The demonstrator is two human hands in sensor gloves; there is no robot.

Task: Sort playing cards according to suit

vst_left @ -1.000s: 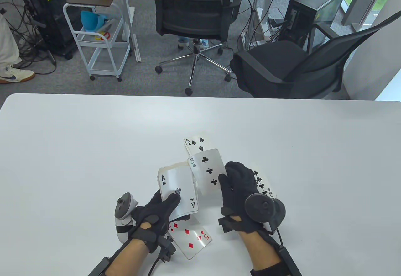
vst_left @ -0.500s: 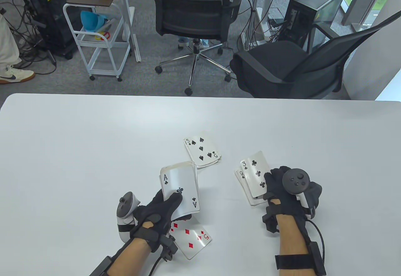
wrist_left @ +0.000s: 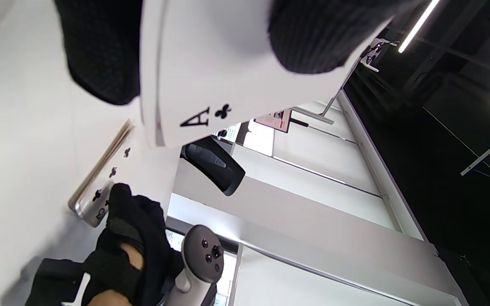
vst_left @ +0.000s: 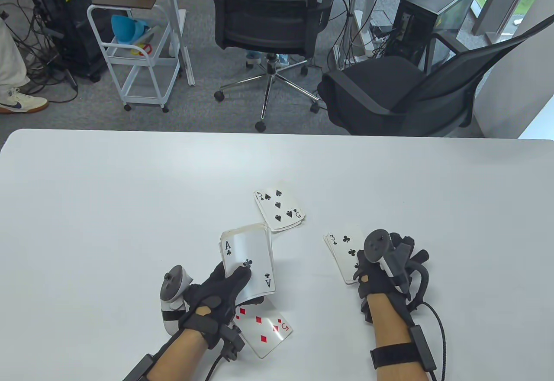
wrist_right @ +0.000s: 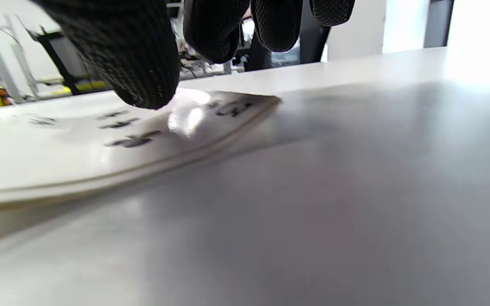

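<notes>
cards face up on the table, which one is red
The 5 of diamonds, lying nearest the table's near edge, partly under the left hand. The 5 of spades and 3 of clubs are black.

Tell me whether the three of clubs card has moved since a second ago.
Yes. The white three of clubs card went right, away from the five of spades pile, onto the clubs pile.

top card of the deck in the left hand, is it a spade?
No, the top card of the deck gripped by the left hand is the ace of clubs, per the table view.
</notes>
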